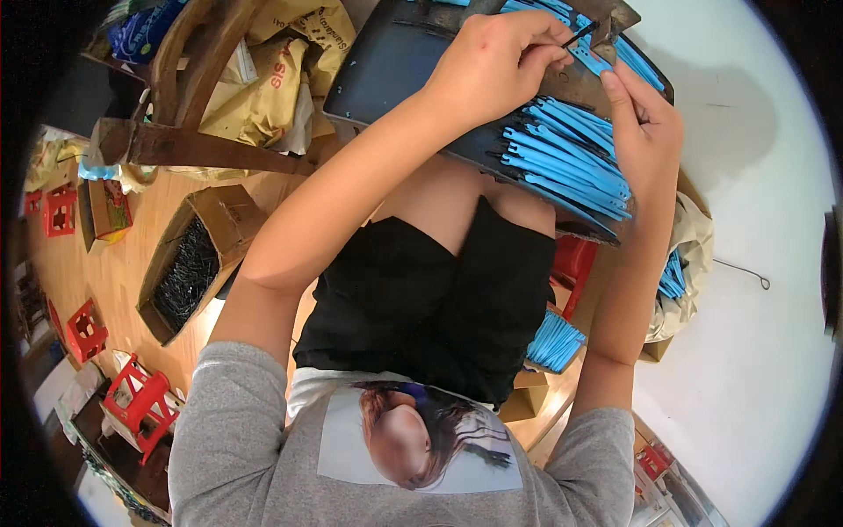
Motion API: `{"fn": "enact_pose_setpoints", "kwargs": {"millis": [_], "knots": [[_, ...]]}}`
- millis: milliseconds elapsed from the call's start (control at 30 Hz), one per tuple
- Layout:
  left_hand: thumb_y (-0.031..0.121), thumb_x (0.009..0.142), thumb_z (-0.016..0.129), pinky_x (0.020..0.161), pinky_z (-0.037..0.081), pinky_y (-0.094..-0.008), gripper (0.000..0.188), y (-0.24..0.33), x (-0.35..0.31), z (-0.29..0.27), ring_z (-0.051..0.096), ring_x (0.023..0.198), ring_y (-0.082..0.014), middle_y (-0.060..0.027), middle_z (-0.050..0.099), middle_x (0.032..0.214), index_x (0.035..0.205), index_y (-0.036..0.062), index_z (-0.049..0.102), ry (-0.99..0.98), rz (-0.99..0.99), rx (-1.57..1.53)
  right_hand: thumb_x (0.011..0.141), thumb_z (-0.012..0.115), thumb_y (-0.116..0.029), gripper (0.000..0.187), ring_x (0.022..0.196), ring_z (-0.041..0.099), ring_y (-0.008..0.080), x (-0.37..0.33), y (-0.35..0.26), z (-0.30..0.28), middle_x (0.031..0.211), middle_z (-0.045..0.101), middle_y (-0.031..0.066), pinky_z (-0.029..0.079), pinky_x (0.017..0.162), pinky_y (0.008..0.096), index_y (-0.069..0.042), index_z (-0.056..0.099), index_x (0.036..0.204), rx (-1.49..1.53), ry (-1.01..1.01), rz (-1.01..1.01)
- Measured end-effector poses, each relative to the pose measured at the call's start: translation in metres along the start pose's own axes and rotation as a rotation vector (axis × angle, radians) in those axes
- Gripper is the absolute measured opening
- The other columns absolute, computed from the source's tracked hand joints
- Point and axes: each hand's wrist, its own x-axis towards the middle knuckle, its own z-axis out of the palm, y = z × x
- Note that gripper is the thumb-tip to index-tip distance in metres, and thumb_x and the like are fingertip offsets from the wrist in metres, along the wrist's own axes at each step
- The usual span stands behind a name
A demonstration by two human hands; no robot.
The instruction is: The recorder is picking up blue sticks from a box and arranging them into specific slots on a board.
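Note:
At the top of the view, my left hand (492, 66) is closed in a pinch on a thin black piece (578, 37), beside a small metal fixture (604, 39). My right hand (648, 123) is closed on the near end of a flat blue plastic strip (590, 60) with small holes. The strip's far end meets the black piece at the fixture. Just below my hands lies a pile of blue strips with black ends (566, 158), on the dark work surface (378, 79). More blue strips (639, 63) lie behind the fixture.
Left of my legs stands a cardboard box of small black parts (189, 272). A wooden chair (202, 145) and yellow bags (263, 97) are at the upper left. At my right are a box of blue strips (555, 341), a paper sack (689, 263) and a white wall (755, 263).

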Motion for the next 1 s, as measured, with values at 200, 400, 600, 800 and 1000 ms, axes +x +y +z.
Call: {"fn": "enact_pose_setpoints", "kwargs": {"millis": [200,400,600,800,1000], "knots": [[0.004,0.077,0.058,0.06,0.05,-0.0253,0.009,0.006,0.002,-0.002,0.065,0.07,-0.0194,-0.0101,0.064,0.072,0.084,-0.0009,0.061,-0.032,-0.041,-0.12,0.082,0.06,-0.018,0.023,0.071,0.057,0.015,-0.003,-0.008,0.002,0.082,0.064,0.0101,0.044,0.065,0.025,-0.005,0.063,0.1,-0.05,0.027,-0.076],[0.002,0.081,0.054,0.066,0.051,-0.0253,0.01,0.017,-0.001,-0.024,0.065,0.076,-0.0175,-0.0119,0.065,0.084,0.09,-0.0016,0.058,-0.254,-0.175,-0.123,0.081,0.058,-0.016,0.018,0.068,0.053,0.0244,-0.012,-0.022,0.006,0.075,0.059,0.0096,0.042,0.063,0.03,-0.01,0.065,0.095,-0.178,-0.07,-0.239],[0.006,0.074,0.06,0.066,0.049,-0.0303,0.017,0.01,-0.005,-0.053,0.061,0.076,-0.0237,-0.0091,0.063,0.087,0.09,0.0068,0.062,-0.321,0.088,0.537,0.08,0.058,-0.018,0.019,0.074,0.052,0.0262,-0.023,-0.015,-0.009,0.078,0.059,0.0105,0.042,0.066,0.0338,-0.01,0.065,0.096,-0.35,-0.236,-0.232],[0.01,0.073,0.061,0.067,0.048,-0.034,0.017,-0.006,-0.002,-0.066,0.059,0.079,-0.0248,-0.0076,0.063,0.086,0.089,0.0089,0.063,-0.363,0.155,0.785,0.078,0.059,-0.014,0.023,0.078,0.054,0.0217,-0.005,0.012,-0.025,0.08,0.058,0.0105,0.043,0.071,0.0304,-0.008,0.063,0.1,-0.461,-0.115,-0.178],[0.011,0.075,0.057,0.065,0.048,-0.0346,0.015,-0.009,0.002,-0.069,0.059,0.078,-0.025,-0.007,0.06,0.084,0.089,0.0094,0.062,-0.495,0.235,0.875,0.075,0.059,-0.011,0.025,0.074,0.054,0.0272,0.006,0.055,-0.044,0.081,0.059,0.0128,0.044,0.067,0.0336,-0.009,0.062,0.1,-0.494,-0.245,-0.012]]}}
